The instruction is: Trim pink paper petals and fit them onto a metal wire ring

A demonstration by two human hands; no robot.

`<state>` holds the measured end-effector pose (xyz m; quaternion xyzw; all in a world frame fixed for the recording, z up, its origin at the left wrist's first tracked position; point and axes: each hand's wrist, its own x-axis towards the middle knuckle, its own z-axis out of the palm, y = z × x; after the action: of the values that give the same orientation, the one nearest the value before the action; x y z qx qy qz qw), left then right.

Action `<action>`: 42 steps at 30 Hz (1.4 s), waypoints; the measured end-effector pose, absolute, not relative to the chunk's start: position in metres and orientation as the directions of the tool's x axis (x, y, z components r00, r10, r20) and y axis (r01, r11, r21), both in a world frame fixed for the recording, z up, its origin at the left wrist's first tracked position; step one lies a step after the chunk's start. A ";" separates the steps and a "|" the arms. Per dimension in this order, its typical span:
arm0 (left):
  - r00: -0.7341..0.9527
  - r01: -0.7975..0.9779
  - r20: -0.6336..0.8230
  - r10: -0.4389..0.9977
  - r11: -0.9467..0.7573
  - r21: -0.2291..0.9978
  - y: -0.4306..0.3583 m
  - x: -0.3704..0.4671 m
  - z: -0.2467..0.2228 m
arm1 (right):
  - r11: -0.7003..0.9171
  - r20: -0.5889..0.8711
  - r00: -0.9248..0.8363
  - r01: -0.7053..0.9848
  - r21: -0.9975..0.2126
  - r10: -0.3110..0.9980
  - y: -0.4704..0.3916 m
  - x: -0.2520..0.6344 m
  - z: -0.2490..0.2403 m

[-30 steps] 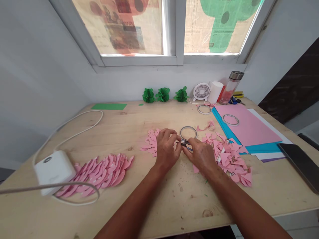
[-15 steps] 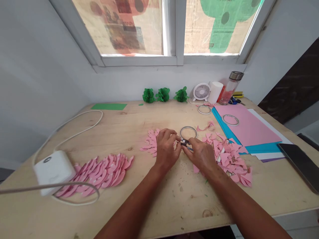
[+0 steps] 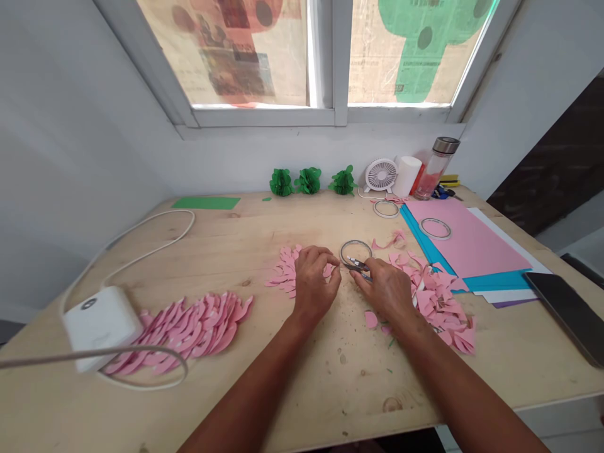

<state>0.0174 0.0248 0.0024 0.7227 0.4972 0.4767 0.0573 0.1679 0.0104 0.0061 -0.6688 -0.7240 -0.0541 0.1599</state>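
Observation:
My left hand (image 3: 317,277) is beside a small cluster of pink paper petals (image 3: 284,270), partly covering it. Its thumb and fingertips are pinched together; whatever they hold is too small to make out. In my right hand (image 3: 384,289) is a small dark tool (image 3: 357,264), perhaps scissors or a cutter, pointing left toward the left fingertips without touching them. A tape ring (image 3: 342,250) lies just behind the tool. Pink paper scraps (image 3: 443,305) are heaped to the right of my right hand. Overlapping pink petals (image 3: 202,324) lie on the left.
Green paper shapes (image 3: 309,180), a small fan (image 3: 381,175) and a glass bottle (image 3: 436,170) stand along the wall. Coloured sheets (image 3: 472,245) and a phone (image 3: 566,311) lie right. A white box (image 3: 106,321) with a cable sits left.
My right hand and the tool have drawn slightly right, away from the left fingertips. A round pink scrap shows more fully below the right hand.

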 end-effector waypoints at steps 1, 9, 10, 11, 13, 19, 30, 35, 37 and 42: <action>0.053 0.663 0.629 0.776 -0.498 0.559 0.025 0.018 0.002 | 0.091 0.296 -0.050 0.987 -0.129 0.954 0.011 0.168 0.006; 0.059 0.653 0.616 0.786 -0.497 0.571 0.023 0.020 0.000 | -0.025 0.169 0.045 0.992 -0.121 0.985 0.015 0.170 0.004; 0.057 0.653 0.613 0.788 -0.494 0.574 0.023 0.020 0.000 | -0.032 0.162 0.052 0.992 -0.122 0.985 0.016 0.170 0.003; 0.055 0.653 0.610 0.790 -0.491 0.577 0.023 0.020 0.000 | -0.037 0.157 0.056 0.992 -0.122 0.986 0.016 0.170 0.003; 0.053 0.651 0.604 0.795 -0.487 0.583 0.023 0.020 0.000 | -0.041 0.149 0.060 0.992 -0.123 0.987 0.016 0.170 0.002; 0.046 0.627 0.584 0.810 -0.478 0.615 0.023 0.020 -0.001 | -0.036 0.137 0.050 0.994 -0.107 0.989 0.016 0.170 0.000; 0.019 0.524 0.520 0.854 -0.452 0.722 0.025 0.018 -0.004 | 0.016 0.240 0.003 0.997 -0.078 0.971 0.015 0.174 0.000; 0.005 0.440 0.471 0.882 -0.425 0.791 0.026 0.018 -0.004 | 0.117 0.350 -0.064 0.984 -0.132 0.934 0.016 0.178 0.000; 0.004 0.424 0.459 0.888 -0.417 0.804 0.025 0.019 -0.003 | 0.177 0.381 -0.083 0.960 -0.219 0.921 0.017 0.179 0.000; 0.014 0.407 0.451 0.892 -0.417 0.813 0.025 0.020 -0.001 | 0.342 0.410 -0.105 0.752 -0.563 0.906 0.017 0.175 0.000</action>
<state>0.0196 0.0247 -0.0011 0.6708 0.4844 0.5084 0.2387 0.1747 0.0169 -0.0003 -0.5635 -0.7357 0.1069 0.3603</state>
